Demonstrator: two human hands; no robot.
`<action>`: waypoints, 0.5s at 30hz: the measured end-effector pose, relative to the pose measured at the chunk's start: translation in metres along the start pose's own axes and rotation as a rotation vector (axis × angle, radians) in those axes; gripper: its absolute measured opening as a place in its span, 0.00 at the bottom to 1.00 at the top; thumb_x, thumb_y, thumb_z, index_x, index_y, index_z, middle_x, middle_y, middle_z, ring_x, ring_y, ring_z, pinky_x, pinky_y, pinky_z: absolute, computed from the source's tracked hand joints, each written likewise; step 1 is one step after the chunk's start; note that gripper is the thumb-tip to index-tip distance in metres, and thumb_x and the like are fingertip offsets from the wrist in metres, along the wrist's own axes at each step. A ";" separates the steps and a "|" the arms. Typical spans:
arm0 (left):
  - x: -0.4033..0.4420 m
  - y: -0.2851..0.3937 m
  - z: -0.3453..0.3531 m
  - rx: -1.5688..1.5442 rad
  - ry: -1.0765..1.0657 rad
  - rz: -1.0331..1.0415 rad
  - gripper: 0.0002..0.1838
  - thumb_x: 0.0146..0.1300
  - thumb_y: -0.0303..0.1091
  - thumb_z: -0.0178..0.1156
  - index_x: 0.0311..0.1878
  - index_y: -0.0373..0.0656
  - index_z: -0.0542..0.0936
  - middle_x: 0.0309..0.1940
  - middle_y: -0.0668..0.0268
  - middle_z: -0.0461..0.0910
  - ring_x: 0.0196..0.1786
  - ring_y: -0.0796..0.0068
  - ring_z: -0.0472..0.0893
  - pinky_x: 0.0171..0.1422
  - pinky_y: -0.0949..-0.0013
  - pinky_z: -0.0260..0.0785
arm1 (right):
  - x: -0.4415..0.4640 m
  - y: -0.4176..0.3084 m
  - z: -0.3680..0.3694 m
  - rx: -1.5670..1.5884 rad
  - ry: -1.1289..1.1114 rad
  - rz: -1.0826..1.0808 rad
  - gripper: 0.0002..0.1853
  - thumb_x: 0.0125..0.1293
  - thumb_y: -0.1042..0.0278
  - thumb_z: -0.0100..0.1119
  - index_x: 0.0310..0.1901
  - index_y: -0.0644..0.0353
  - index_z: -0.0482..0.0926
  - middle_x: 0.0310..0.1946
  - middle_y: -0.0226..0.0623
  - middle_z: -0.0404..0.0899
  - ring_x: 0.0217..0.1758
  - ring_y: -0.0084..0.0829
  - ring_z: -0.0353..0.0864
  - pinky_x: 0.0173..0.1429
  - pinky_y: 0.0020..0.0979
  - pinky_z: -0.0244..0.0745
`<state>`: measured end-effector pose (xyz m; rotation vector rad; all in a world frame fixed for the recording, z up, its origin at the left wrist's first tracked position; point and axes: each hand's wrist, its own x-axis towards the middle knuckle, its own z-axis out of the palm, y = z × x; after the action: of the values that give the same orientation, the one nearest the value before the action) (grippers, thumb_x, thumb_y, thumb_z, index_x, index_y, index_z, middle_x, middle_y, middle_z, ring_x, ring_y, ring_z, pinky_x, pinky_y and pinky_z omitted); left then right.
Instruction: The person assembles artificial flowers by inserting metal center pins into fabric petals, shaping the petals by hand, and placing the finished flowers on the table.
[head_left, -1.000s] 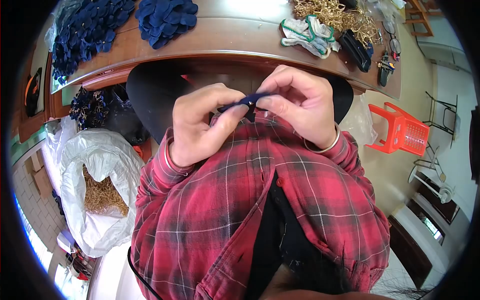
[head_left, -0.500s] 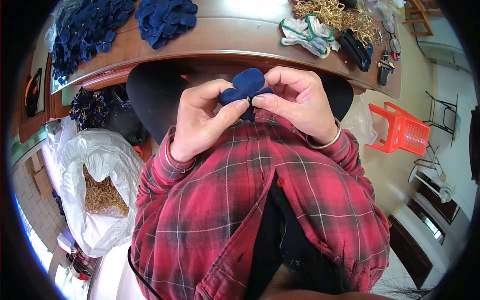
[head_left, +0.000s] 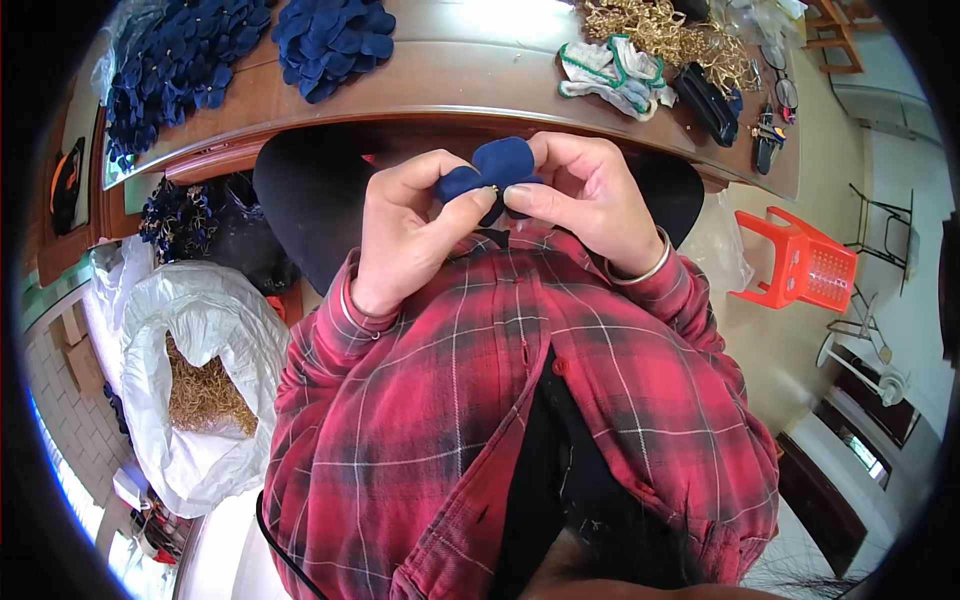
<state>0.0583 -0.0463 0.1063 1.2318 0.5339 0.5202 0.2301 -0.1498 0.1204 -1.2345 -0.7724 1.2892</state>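
Note:
Between my two hands, in front of my chest, is a dark blue fabric flower with rounded petals and a tiny gold centre. My left hand pinches its left side, thumb pressed by the centre. From the other side my right hand grips it too, with the thumb tip beside the centre and the fingers curled behind the petals. Both thumb tips are close together. The underside of the flower and parts of the lower petals are hidden by my fingers.
On the wooden table lie heaps of blue petals, white gloves with green edging, tangled gold stems, a black case and glasses. A white sack of gold pieces stands left; a red stool stands right.
Both hands still hold the flower, with slight shifts of the fingers. Its lower petals are tucked more behind my thumbs, and the view has shifted a little.

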 end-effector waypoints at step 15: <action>0.037 0.005 -0.007 0.152 0.021 0.017 0.02 0.59 0.23 0.65 0.33 0.35 0.82 0.24 0.72 0.77 0.28 0.84 0.69 0.35 0.81 0.64 | 0.022 -0.017 -0.013 -0.112 0.016 0.052 0.04 0.65 0.77 0.63 0.40 0.64 0.81 0.30 0.29 0.81 0.28 0.17 0.76 0.36 0.19 0.74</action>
<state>0.0817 -0.0165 0.1058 1.3780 0.5896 0.5147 0.2512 -0.1294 0.1291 -1.3610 -0.8149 1.2905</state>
